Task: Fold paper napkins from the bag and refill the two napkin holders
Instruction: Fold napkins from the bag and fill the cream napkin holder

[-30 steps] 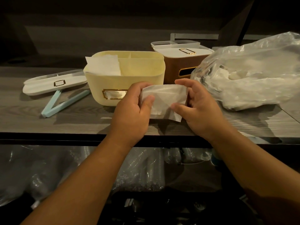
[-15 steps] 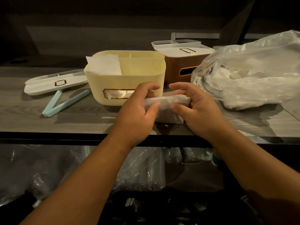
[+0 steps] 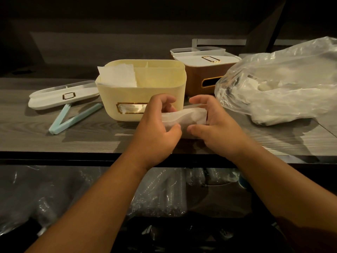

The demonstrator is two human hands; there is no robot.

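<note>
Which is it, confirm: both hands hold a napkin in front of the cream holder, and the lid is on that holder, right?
Not quite. In the head view both hands, left hand and right hand, hold the napkin in front of the cream holder, but its lid lies on the table beside it.

A second ago I held the napkin point(image 3: 184, 117) up flat, facing me. I have since tipped its top edge away and doubled it over into a low band just above the table point(image 3: 91, 137), my left grip point(image 3: 156, 132) and right grip point(image 3: 215, 128) pinching its ends, thumbs closer together.
</note>
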